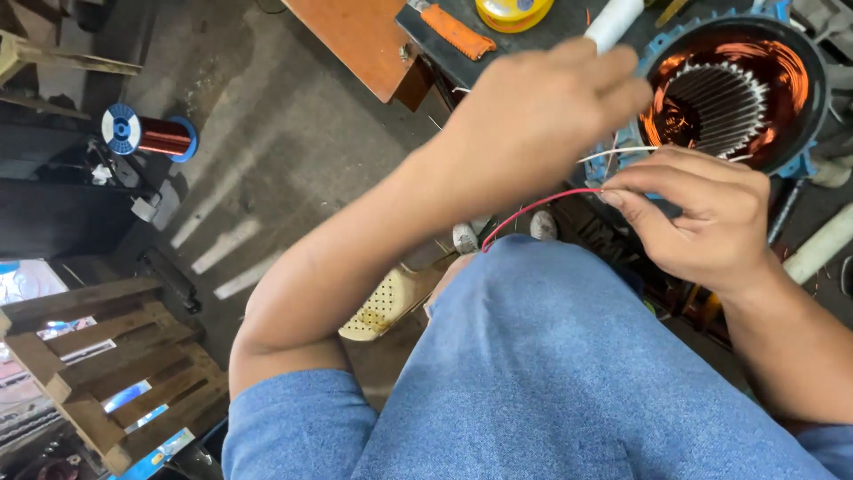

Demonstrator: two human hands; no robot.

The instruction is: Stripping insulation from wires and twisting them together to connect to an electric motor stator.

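Note:
A motor stator (pixel 729 93) with copper windings in a blue-edged black housing lies at the top right. My left hand (pixel 542 116) is closed around a white tube-like tool (pixel 613 20) just left of the stator. Just below it, my right hand (pixel 702 218) pinches a red wire (pixel 533 209) that curves down toward my knee. Thin white leads (pixel 613 153) run between the two hands by the stator's rim. My blue trouser leg (pixel 551 373) fills the lower middle.
A spool of copper wire (pixel 147 133) with blue ends lies on the concrete floor at the left. A wooden pallet (pixel 107 364) sits at the lower left. An orange board (pixel 360 36), an orange-handled tool (pixel 458 31), a yellow tape roll (pixel 514 11) are at the top.

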